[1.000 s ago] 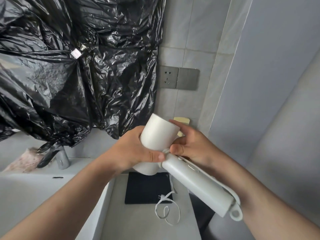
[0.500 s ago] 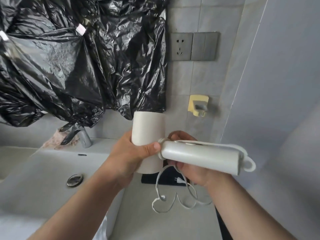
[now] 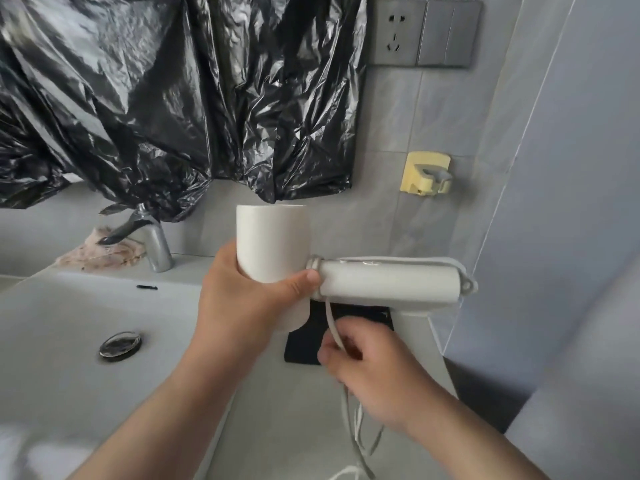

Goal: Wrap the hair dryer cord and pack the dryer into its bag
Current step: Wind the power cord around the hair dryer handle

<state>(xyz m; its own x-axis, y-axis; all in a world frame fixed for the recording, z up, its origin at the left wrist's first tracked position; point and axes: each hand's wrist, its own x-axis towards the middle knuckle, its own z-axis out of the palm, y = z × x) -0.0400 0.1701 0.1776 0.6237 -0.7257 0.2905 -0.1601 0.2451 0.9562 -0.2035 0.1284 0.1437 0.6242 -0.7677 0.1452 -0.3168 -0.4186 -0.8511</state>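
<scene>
Left hand [image 3: 242, 306] fingers [image 3: 302, 279] clamp dryer [image 3: 273, 244]; right hand [image 3: 377, 368] fingers [image 3: 331, 355] pinch cord [image 3: 331, 320] above counter [image 3: 277, 427].

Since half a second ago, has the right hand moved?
Yes. The right hand left the dryer handle and dropped toward the person, to the near edge of the bag, now pinching the cord.

I see crumpled black plastic sheeting [image 3: 156, 98] at eleven o'clock, grey wall socket [image 3: 396, 32] at one, yellow wall clip [image 3: 427, 174] at two, chrome faucet [image 3: 157, 251] at nine, white sink [image 3: 52, 323] with drain [image 3: 120, 344] at eight.
</scene>
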